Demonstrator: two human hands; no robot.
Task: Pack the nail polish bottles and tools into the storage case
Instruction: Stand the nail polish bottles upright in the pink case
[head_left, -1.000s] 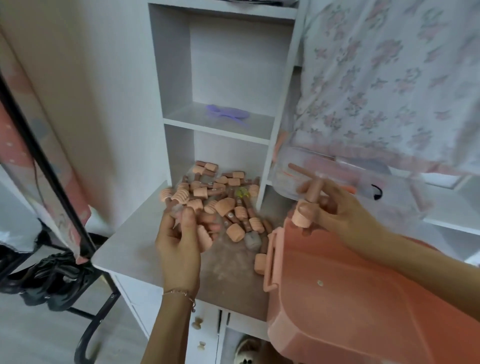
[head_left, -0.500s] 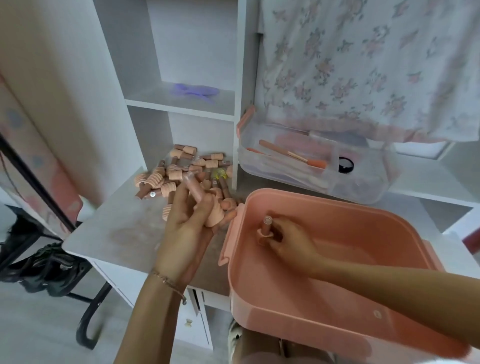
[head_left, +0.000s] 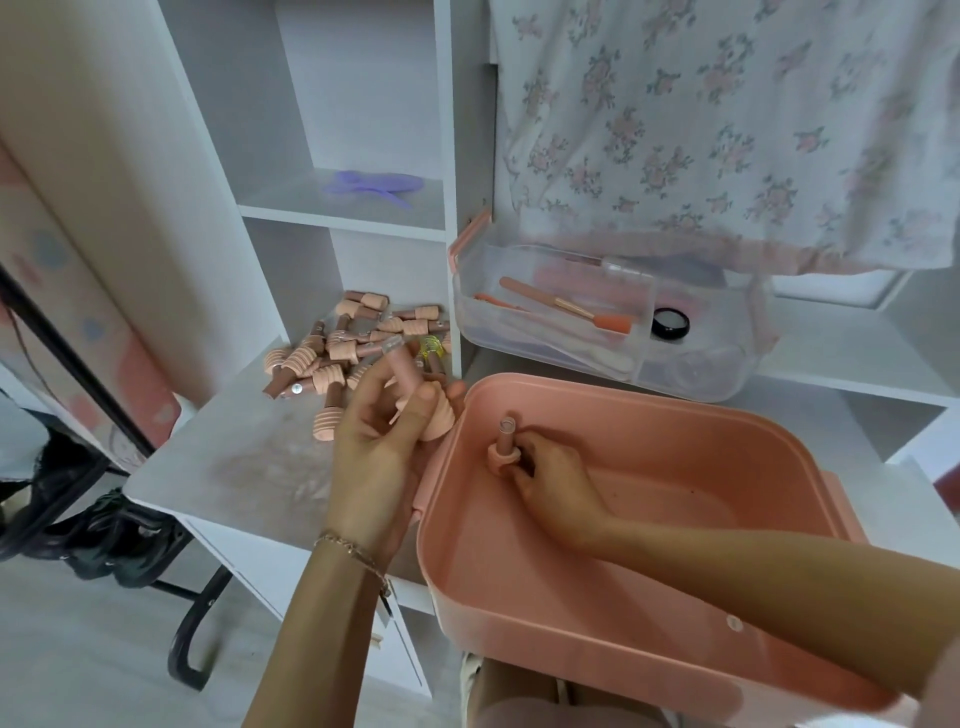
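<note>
A pink storage case (head_left: 613, 639) sits open in front of me at the lower right. Inside its far left corner my right hand (head_left: 550, 478) holds a nail polish bottle (head_left: 505, 441) standing cap-down on the case floor. Just left of the case rim my left hand (head_left: 384, 436) grips another pink bottle (head_left: 410, 379) by its ribbed cap end. A pile of several pink-capped bottles (head_left: 343, 348) lies on the white desk (head_left: 228, 467) behind my left hand.
A clear tray (head_left: 701, 374) with pink latches sits behind the case and holds brushes, files and a small black jar (head_left: 670, 323). White shelves rise behind, with a purple item (head_left: 374, 184) on one. A floral cloth (head_left: 727, 130) hangs at upper right. A black frame stands at left.
My right hand went from above the case down into it and set its bottle in the corner. My left hand lifted a bottle from the pile toward the case. The view tilted down.
</note>
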